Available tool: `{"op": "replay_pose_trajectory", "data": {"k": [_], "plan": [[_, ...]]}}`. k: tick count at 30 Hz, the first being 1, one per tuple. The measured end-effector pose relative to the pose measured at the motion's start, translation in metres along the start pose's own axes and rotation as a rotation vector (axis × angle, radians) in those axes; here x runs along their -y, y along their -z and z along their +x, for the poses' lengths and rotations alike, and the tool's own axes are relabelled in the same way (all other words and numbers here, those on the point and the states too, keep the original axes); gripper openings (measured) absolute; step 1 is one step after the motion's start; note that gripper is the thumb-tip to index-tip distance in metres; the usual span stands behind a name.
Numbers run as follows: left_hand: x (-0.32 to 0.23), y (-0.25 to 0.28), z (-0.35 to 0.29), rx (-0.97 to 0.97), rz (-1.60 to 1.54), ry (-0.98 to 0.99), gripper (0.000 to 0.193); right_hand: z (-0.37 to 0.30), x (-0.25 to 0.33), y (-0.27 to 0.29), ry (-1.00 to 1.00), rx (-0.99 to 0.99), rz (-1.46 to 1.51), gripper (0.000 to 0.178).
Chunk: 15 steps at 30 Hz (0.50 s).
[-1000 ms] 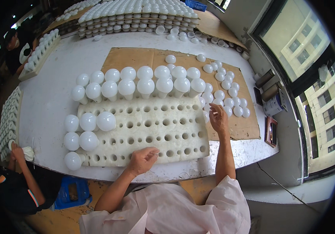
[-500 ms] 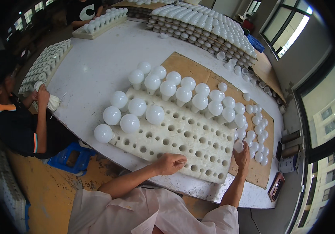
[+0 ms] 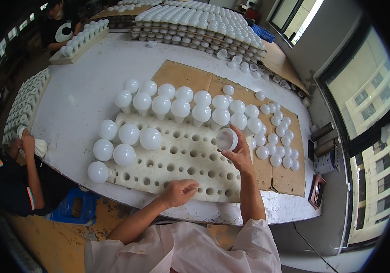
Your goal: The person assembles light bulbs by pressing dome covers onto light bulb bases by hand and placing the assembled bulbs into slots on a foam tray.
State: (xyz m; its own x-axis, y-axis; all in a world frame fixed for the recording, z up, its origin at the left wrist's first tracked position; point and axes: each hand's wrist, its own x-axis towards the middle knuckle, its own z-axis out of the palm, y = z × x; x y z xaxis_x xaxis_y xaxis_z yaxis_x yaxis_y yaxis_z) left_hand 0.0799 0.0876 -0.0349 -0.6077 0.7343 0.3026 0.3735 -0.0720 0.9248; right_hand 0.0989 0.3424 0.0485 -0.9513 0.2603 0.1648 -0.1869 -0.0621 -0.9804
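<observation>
My right hand (image 3: 240, 157) grips a white bulb cover (image 3: 225, 139), its open rim turned toward me, above the right part of a pale board (image 3: 183, 160) full of round holes. Over the board's near edge, my left hand (image 3: 179, 193) is closed with the fingertips pinched; a tiny pale bit shows at the tips, too small to name. White round-topped bulbs (image 3: 180, 108) stand in two rows along the board's far side. Several more bulbs (image 3: 124, 155) stand at its left end. To the right, loose white covers (image 3: 276, 160) lie dome up on brown cardboard (image 3: 290, 182).
Stacked layers of white covers (image 3: 199, 27) fill the table's far side. A tray of bulbs (image 3: 79, 43) stands far left, another rack (image 3: 26, 102) nearer. A co-worker (image 3: 11, 173) sits at the left by a blue stool (image 3: 74, 207). A tin (image 3: 326, 163) stands at the right edge.
My right hand has lifted a bulb cover off the cardboard at the right and moved left with it over the board. The left hand stays pinched near the board's front edge. The view has shifted.
</observation>
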Motion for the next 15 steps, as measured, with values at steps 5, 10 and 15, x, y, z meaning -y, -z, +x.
{"op": "replay_pose_trajectory", "data": {"k": [5,10,15], "plan": [[-0.001,0.0,0.0,0.02,0.014,0.007,0.021,0.025,-0.006,-0.039,0.112,0.073,-0.231,0.083],[-0.003,0.004,-0.001,0.002,0.005,0.029,0.019,0.04,-0.015,-0.064,0.301,0.022,-0.595,0.074],[0.002,0.002,-0.002,0.036,0.071,0.042,0.019,0.025,-0.042,-0.061,0.223,-0.064,-0.451,0.06]]}}
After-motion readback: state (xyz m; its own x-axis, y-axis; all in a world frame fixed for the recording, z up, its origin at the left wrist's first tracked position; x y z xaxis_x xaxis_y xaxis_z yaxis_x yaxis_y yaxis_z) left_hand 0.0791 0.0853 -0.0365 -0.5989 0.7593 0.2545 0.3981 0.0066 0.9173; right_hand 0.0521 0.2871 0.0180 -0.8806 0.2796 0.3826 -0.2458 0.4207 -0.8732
